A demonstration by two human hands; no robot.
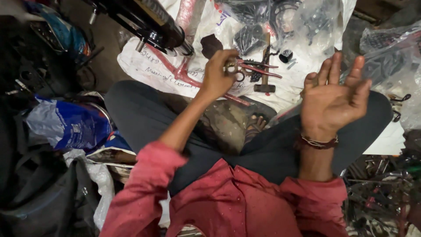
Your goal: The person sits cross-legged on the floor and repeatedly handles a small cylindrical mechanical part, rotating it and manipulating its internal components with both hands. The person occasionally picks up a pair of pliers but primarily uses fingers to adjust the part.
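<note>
Clutter at far left: dark bags and, near them, a crumpled blue plastic bag point(70, 125) lying beside a grey-trousered knee. Higher up, toward the top edge, a black tube-shaped bicycle part point(151, 24) slanting across a white printed sack point(149, 66) spread as a work mat on the floor. Next, left hand point(217, 74) stretched forward from a rolled red sleeve, fingers curled tight and clamped on red-handled pliers point(252, 66), handles jutting out to the right, jaw end buried in the fist; a small metal piece seemingly pinched there too, too small to make out. Directly beneath and beyond, over the sack, a small dark toothed cog point(255, 76) and a wooden-handled hammer point(265, 61) lying upright in the view, head nearest the legs, just beside the pliers' handles. Farther up, black metal parts in clear plastic bags point(315, 17) and a short black cylinder point(286, 55) resting on the sack. Below, crossed legs in grey trousers, a sandalled foot point(254, 125) peeking out between them. Right of centre, right hand point(333, 98) raised palm up, fingers spread apart and holding nothing, a braided red thread band point(319, 142) around the wrist. At far right, more clear bags of dark hardware point(390, 57) and a tangle of metal rods near the bottom corner.
</note>
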